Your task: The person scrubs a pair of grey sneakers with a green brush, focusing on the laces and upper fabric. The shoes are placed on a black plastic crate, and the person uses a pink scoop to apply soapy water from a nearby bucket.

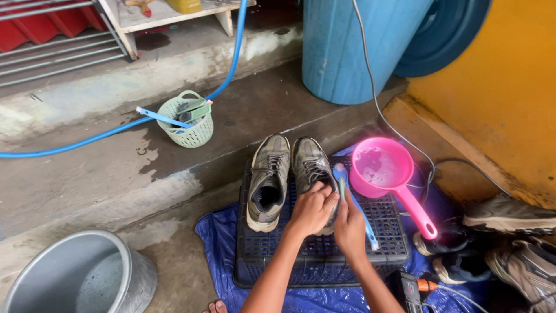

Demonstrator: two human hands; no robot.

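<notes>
At the far left a metal basin (81,275) stands on the wet concrete floor (87,179). Behind it a blue hose (104,134) runs across the step, past one pale green basket (189,122) that holds a couple of brushes.

In the middle, a black crate (324,252) lies upturned on a blue tarp (217,232) and serves as the surface. Two grey shoes stand on it side by side, toes pointing away from the person, their long axes running straight away from the person. The left shoe (267,179) stands free, untouched. The right shoe (308,165) lies directly ahead of both hands. The left hand (313,208) is closed over its heel and opening, gripping it, so this is the hand nearer the shoe. The right hand (350,223) sits just beside it, closed around one blue brush (347,194), whose head rests against the shoe's outer side while the handle slants back towards the person's right.

Further right, one pink scoop (385,168) with water in it rests at the crate's edge, handle pointing towards the person. Beyond it, more shoes (509,214) lie in a heap at the right edge; I count at least three, though some are partly hidden. One blue barrel (359,46) stands behind, against a yellow wall (504,87).
</notes>
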